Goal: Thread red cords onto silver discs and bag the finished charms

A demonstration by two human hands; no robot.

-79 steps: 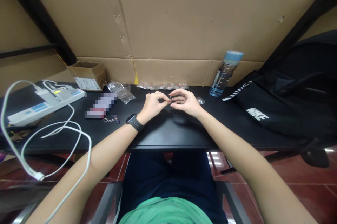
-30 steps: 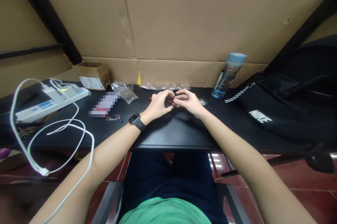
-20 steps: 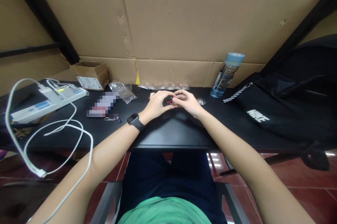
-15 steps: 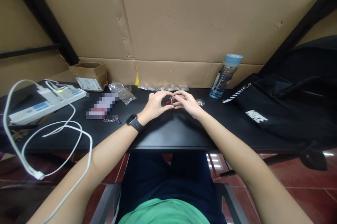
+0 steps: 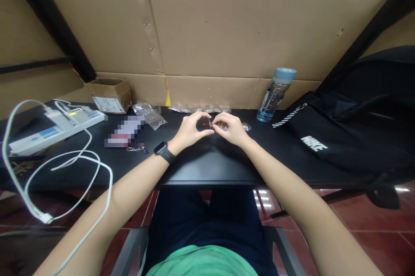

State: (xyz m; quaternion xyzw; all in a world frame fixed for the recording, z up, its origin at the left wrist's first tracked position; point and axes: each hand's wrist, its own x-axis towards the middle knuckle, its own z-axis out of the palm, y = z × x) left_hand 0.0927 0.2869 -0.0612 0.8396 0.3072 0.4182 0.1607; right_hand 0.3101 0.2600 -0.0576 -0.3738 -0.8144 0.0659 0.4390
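Note:
My left hand (image 5: 193,129), with a dark watch on its wrist, curves into a C. Its thumb and index finger grip opposite edges of a thin, upright clear piece (image 5: 210,123), seen nearly edge-on. A small red part (image 5: 206,124) sticks out from that piece into the hollow of the left hand. From the other side, my right hand (image 5: 231,128) closes in a pinch at the middle of the thin piece; what its fingertips hold is too small to make out. A clear round dome-like piece (image 5: 246,127) lies on the black table just right of my right hand.
Clear plastic bags (image 5: 149,116) and a row of small packets (image 5: 197,108) lie along the back. A water bottle (image 5: 272,96) and black bag (image 5: 340,133) stand right. To the left are a cardboard box (image 5: 112,94), power strip (image 5: 58,131), white cable (image 5: 112,176) and keychain (image 5: 138,149).
My right fingers have drawn together from a looser, spread hold into a pinch at the thin piece. My left hand keeps its grip. The view has shifted slightly.

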